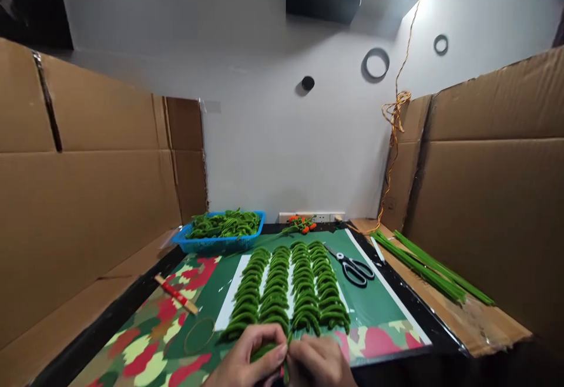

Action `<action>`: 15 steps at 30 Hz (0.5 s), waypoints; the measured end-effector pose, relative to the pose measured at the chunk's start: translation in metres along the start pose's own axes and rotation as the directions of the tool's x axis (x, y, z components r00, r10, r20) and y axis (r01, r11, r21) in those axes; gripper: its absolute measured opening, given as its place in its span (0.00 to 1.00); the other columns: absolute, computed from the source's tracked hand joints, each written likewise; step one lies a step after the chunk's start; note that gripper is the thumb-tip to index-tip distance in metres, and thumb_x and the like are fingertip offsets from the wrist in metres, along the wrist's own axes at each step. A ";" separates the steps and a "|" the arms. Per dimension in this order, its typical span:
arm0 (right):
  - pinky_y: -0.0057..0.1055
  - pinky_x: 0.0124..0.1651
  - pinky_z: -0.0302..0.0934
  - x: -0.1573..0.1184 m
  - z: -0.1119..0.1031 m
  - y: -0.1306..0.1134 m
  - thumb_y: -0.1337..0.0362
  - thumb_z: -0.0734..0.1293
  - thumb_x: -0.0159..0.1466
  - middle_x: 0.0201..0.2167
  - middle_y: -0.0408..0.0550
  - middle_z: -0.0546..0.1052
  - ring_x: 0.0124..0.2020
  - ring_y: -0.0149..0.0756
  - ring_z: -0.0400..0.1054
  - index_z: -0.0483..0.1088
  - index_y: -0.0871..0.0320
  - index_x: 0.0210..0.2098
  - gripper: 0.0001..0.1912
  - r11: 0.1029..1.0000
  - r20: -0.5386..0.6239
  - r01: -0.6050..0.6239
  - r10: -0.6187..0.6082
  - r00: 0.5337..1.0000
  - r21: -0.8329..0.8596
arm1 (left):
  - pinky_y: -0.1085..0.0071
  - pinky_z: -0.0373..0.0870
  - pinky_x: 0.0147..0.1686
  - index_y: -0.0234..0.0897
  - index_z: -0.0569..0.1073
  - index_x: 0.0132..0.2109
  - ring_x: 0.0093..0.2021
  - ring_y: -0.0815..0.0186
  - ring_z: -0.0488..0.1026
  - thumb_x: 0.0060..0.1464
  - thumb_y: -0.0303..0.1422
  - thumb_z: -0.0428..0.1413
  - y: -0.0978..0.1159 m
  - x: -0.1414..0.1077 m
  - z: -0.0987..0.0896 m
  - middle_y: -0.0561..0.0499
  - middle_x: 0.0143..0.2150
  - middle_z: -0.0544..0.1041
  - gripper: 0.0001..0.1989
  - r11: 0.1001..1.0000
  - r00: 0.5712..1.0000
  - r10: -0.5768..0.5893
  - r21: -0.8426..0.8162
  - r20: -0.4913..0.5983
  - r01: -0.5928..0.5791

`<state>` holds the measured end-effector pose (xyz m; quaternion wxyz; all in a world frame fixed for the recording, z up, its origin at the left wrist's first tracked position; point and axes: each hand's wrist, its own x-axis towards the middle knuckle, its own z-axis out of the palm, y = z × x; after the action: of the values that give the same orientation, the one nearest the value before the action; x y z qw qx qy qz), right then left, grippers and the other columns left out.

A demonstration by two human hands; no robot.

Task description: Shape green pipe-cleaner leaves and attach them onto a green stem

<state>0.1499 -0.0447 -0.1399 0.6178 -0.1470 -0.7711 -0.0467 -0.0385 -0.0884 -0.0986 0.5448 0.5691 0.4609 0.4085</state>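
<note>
At the table's near edge my left hand [252, 356] is closed, thumb and forefinger pinched round a green fuzzy pipe cleaner [263, 350]. My right hand [321, 362] touches it from the side, its fingers closed on the end of the same piece; the exact grip is partly hidden. Just beyond my hands, several curved green pipe-cleaner pieces [277, 281] lie in neat columns on a white sheet [227, 305]. Right of these columns rest black-handled scissors [355, 268], blades pointing away to the left.
A blue basket [215, 245] of green pieces stands at the back left. Orange-and-green pieces [303, 223] lie by the wall. A red-wrapped stick [176, 295] and a thin wire ring [198, 335] are on the left. Long green stems [423, 266] lie right. Cardboard walls [110, 199] flank the table.
</note>
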 end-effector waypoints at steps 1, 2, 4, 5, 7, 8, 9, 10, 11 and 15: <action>0.31 0.22 0.48 0.001 -0.001 -0.002 0.71 0.58 0.77 0.18 0.38 0.67 0.17 0.28 0.60 0.65 0.54 0.30 0.18 1.000 0.034 -0.009 0.009 0.999 0.002 | 0.76 0.57 0.21 0.39 0.73 0.42 0.21 0.73 0.60 0.50 0.65 0.66 0.005 0.000 0.004 0.58 0.26 0.68 0.34 1.000 1.000 -0.010 0.008 0.027 0.009; 0.31 0.23 0.47 0.002 -0.004 -0.004 0.71 0.59 0.76 0.19 0.39 0.67 0.18 0.29 0.61 0.65 0.54 0.30 0.17 0.999 0.064 -0.045 0.045 0.997 0.011 | 0.77 0.56 0.19 0.39 0.72 0.42 0.21 0.73 0.59 0.52 0.64 0.66 0.010 -0.001 0.007 0.59 0.25 0.66 0.32 1.000 0.999 -0.020 0.015 0.041 0.019; 0.30 0.25 0.49 0.005 -0.013 -0.007 0.72 0.61 0.76 0.20 0.38 0.68 0.19 0.28 0.61 0.66 0.54 0.32 0.15 0.995 0.100 -0.083 0.078 0.992 0.048 | 0.78 0.58 0.18 0.38 0.71 0.39 0.21 0.73 0.58 0.57 0.62 0.64 0.020 -0.002 0.012 0.59 0.24 0.64 0.30 0.999 0.995 -0.040 0.021 0.087 0.039; 0.30 0.26 0.49 0.007 -0.017 -0.008 0.72 0.61 0.76 0.21 0.38 0.68 0.20 0.29 0.61 0.66 0.54 0.33 0.14 0.994 0.117 -0.096 0.088 0.989 0.060 | 0.78 0.59 0.18 0.38 0.71 0.38 0.21 0.73 0.58 0.58 0.60 0.64 0.024 -0.003 0.014 0.59 0.23 0.64 0.29 0.999 0.994 -0.035 0.024 0.107 0.033; 0.28 0.27 0.51 0.010 -0.026 -0.009 0.72 0.62 0.76 0.22 0.38 0.68 0.21 0.29 0.61 0.68 0.55 0.37 0.11 0.987 0.156 -0.122 0.105 0.982 0.101 | 0.78 0.60 0.19 0.37 0.72 0.40 0.21 0.74 0.58 0.59 0.58 0.64 0.029 -0.005 0.016 0.59 0.24 0.65 0.27 1.000 0.995 -0.022 0.009 0.102 0.022; 0.28 0.27 0.51 0.010 -0.030 -0.010 0.72 0.62 0.76 0.22 0.38 0.68 0.21 0.29 0.60 0.69 0.55 0.38 0.10 0.984 0.161 -0.136 0.116 0.980 0.117 | 0.79 0.60 0.19 0.36 0.73 0.41 0.22 0.74 0.58 0.60 0.57 0.64 0.031 -0.006 0.017 0.59 0.24 0.66 0.26 1.000 0.995 -0.021 0.008 0.097 0.020; 0.27 0.27 0.52 0.011 -0.033 -0.010 0.72 0.62 0.76 0.23 0.38 0.68 0.22 0.29 0.60 0.69 0.55 0.39 0.09 0.980 0.171 -0.151 0.128 0.977 0.131 | 0.79 0.60 0.19 0.36 0.74 0.42 0.22 0.74 0.59 0.60 0.57 0.64 0.031 -0.007 0.018 0.59 0.24 0.66 0.26 1.000 0.995 -0.018 0.005 0.097 0.018; 0.27 0.27 0.52 0.011 -0.035 -0.011 0.72 0.62 0.76 0.24 0.38 0.68 0.22 0.29 0.60 0.69 0.55 0.40 0.09 0.976 0.182 -0.165 0.138 0.974 0.141 | 0.79 0.60 0.19 0.36 0.74 0.43 0.22 0.74 0.59 0.59 0.56 0.65 0.031 -0.008 0.019 0.59 0.24 0.67 0.26 1.000 0.996 -0.016 -0.002 0.087 0.017; 0.27 0.27 0.53 0.012 -0.037 -0.011 0.72 0.62 0.76 0.24 0.39 0.69 0.22 0.29 0.60 0.69 0.55 0.40 0.09 0.972 0.192 -0.179 0.149 0.970 0.149 | 0.79 0.60 0.20 0.35 0.75 0.44 0.22 0.74 0.60 0.59 0.56 0.66 0.030 -0.008 0.019 0.58 0.24 0.67 0.26 1.000 0.997 -0.015 -0.011 0.075 0.016; 0.26 0.27 0.55 0.016 -0.042 -0.014 0.70 0.62 0.76 0.26 0.40 0.70 0.23 0.29 0.62 0.71 0.56 0.42 0.08 0.950 0.222 -0.254 0.212 0.952 0.183 | 0.79 0.62 0.20 0.36 0.74 0.49 0.23 0.73 0.64 0.56 0.53 0.69 0.029 -0.010 0.023 0.58 0.26 0.71 0.28 0.999 1.000 -0.018 -0.050 -0.001 0.018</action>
<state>0.1822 -0.0656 -0.1129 0.5507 -0.1755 -0.8067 0.1234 -0.0169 -0.1035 -0.0713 0.5623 0.5509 0.4561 0.4152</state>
